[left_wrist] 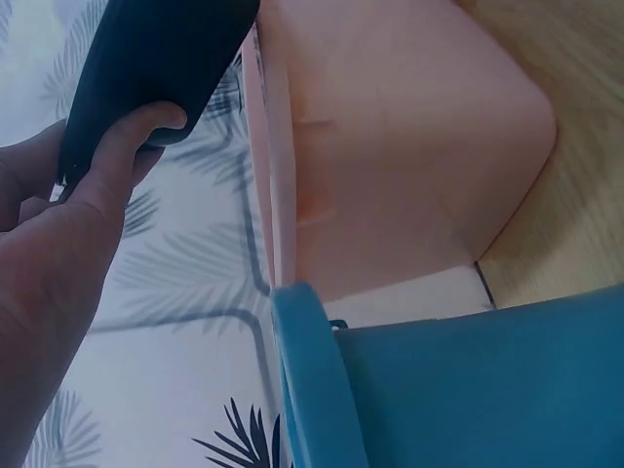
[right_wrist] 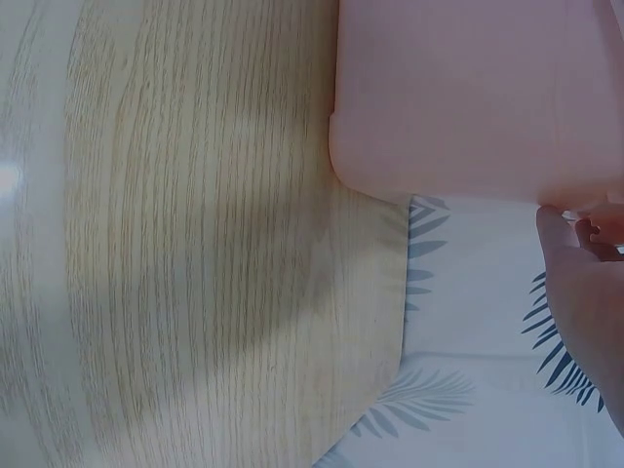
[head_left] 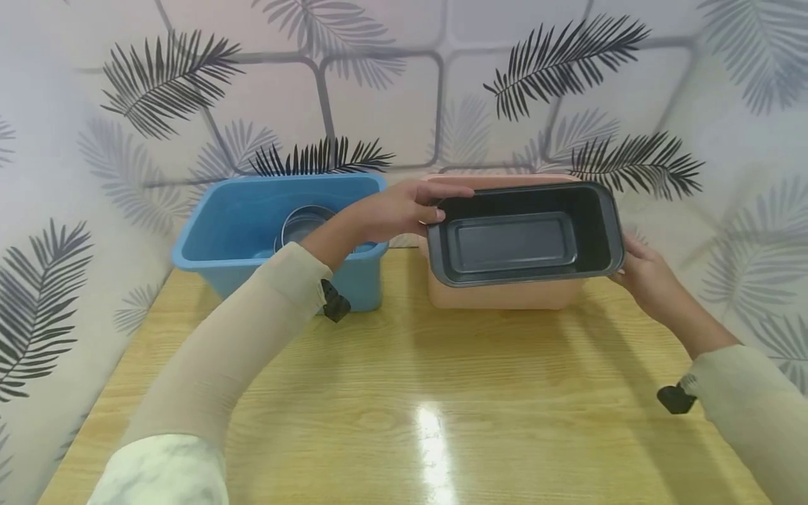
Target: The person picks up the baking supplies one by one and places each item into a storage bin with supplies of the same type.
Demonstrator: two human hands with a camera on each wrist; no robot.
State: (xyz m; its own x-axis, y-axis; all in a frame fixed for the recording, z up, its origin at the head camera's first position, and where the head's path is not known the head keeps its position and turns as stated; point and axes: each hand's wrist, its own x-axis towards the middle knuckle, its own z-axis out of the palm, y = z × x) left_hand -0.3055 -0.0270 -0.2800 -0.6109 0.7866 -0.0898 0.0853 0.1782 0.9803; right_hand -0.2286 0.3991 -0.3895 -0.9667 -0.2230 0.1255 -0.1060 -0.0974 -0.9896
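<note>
A dark rectangular loaf pan point(head_left: 514, 242) is held over the pink bin point(head_left: 505, 294), its inside facing the head camera. At its left end my left hand point(head_left: 398, 210) grips the rim, index finger along the top edge and thumb in front; the left wrist view shows the pan's dark outer side point(left_wrist: 161, 68) between those fingers. My right hand point(head_left: 647, 277) holds the pan's lower right end, with some fingers hidden behind it. In the right wrist view this hand point(right_wrist: 585, 292) is close beside the pink bin's upper edge, and the pan is out of sight.
A blue bin point(head_left: 372, 287) stands on the left of the wooden table point(head_left: 353, 407), with round metal bakeware point(head_left: 303, 223) inside it. My left forearm crosses in front of the blue bin. Behind both bins hangs a leaf-patterned cloth point(head_left: 391, 105).
</note>
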